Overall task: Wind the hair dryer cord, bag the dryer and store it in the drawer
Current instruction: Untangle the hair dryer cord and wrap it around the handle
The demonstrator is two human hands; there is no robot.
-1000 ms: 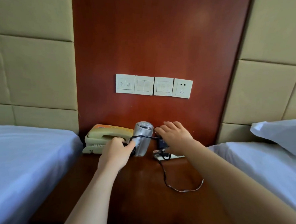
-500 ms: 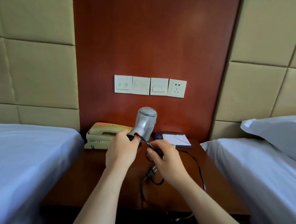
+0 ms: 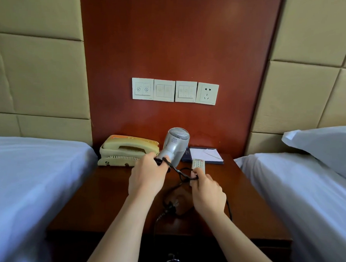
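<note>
Far left, a white-sheeted bed, untouched by any of this. Next along, at the back of the bench, a yellowed telephone, in the same spot as a second ago. Then the left hand, now drawn nearer the body than half a second back, closed round the dryer's handle with a turn of cord trapped under the fingers. Above it the silver hair dryer, lifted clear of the bench, grille end tilted up and slightly right toward the red wall panel. From the handle, the black cord now pulled out to the right in a short taut span, where earlier it ran straight down between both hands. At the end of that span the right hand, moved out to the right, pinching the cord between thumb and fingertips, other fingers curled. Uncovered by that move: a pale remote and a notepad behind. Below, slack cord and plug trailing over the bench's front edge. Judged from this: winding only begun, most of the cord loose, no bag in sight, drawer pull untouched. Far right, a second bed with a pillow.
</note>
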